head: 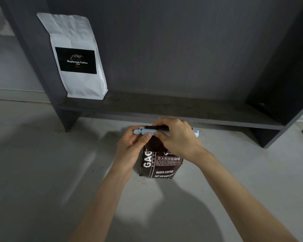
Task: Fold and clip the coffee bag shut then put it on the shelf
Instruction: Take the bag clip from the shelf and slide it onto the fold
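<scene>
**Clip going on, fold could slip**

The left hand (129, 145) is pinching the clip's (147, 132) hinge end. The bag (162, 165) is standing on the floor below the shelf (164, 109), and the right hand (176, 137) is pressing the clip over its folded top. If the fingers are pressing unevenly, the clip may fail to latch and the fold may spring open; the bag may also tip.

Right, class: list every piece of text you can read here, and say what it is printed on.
"Kopiluwak Coffee": black label on the white bag; the small line under it is blurred.
"GAC", cut off by the left hand: brown bag.
"BAKED.COFFEE": brown bag.
"NET.WEIGHT:": brown bag; figure unreadable.
Chinese heading and fine print: too small.
</scene>
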{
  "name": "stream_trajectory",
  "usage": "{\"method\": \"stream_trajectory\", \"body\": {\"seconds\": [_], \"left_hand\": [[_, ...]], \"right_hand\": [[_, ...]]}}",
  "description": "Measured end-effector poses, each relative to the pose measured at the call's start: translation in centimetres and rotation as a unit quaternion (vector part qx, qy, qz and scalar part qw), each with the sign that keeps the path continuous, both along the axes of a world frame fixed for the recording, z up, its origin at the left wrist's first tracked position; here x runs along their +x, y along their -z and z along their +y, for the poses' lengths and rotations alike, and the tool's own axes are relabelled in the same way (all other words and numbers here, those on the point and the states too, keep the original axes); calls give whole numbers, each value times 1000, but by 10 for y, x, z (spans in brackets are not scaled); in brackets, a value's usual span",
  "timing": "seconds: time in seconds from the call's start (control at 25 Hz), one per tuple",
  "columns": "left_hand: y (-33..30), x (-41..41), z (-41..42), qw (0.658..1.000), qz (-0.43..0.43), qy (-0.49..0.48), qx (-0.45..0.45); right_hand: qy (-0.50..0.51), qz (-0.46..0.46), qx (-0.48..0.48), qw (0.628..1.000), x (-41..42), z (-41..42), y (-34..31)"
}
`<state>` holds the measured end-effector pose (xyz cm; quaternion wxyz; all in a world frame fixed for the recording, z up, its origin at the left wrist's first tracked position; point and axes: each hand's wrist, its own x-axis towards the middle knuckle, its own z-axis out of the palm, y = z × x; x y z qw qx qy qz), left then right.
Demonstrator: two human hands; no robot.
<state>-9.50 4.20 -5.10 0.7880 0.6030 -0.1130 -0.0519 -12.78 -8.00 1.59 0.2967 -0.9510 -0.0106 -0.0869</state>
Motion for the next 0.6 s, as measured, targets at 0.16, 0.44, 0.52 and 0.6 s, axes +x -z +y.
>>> {"method": "stream_trajectory", "body": {"seconds": [0.16, 0.44, 0.52, 0.6], "left_hand": [[-1, -3, -2, 1000, -7, -12, -6], [1, -2, -4, 1000, 0, -28, -9], [3, -1, -2, 1000, 3, -26, -3], [6, 3, 2, 1000, -5, -10, 10]], "right_hand": [[18, -10, -7, 1000, 0, 5, 1], [32, -12, -16, 999, 1, 10, 3], [29, -11, -11, 999, 0, 10, 4], [25, -9, -6, 1000, -1, 9, 4]]}}
